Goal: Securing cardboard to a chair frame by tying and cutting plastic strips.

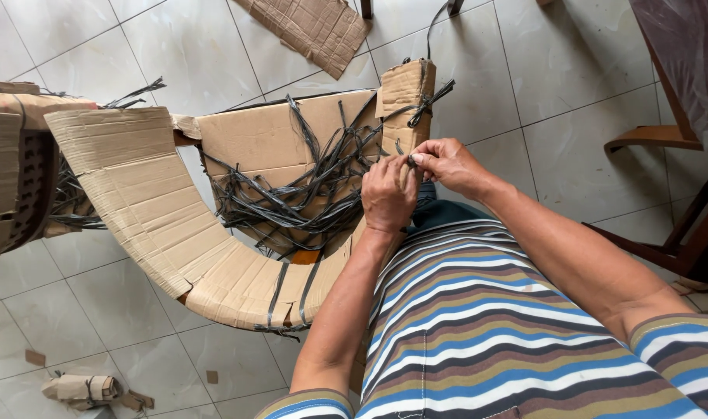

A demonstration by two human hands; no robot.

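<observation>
From the head camera, looking straight down, both hands meet at the upright end of a curved piece wrapped in cardboard (175, 225). The left hand (386, 195) has its grip closed, fingers curled tight against the cardboard edge, and it seems to pinch a dark plastic strap (323, 174) there. The right hand (447, 164) is also closed, fingertips (418, 159) pressed together on the same strap just beside the left thumb, so the two hands touch. The strap belongs to a loose tangle of black bands lying across the flat cardboard panel (261, 140) in the middle of the wrapped piece, with a few bands running around the curved arm near the person's belly and another knot tied at the top of the upright post (404, 97). The whole wrapped piece stands on a pale tiled floor (563, 116). A torn sheet of cardboard (311, 27) lies on the tiles further off, a small crumpled bundle (82, 386) sits at the lower left, and a dark wooden chair frame (664, 202) stands to the right. The person wears a striped shirt (478, 334).
</observation>
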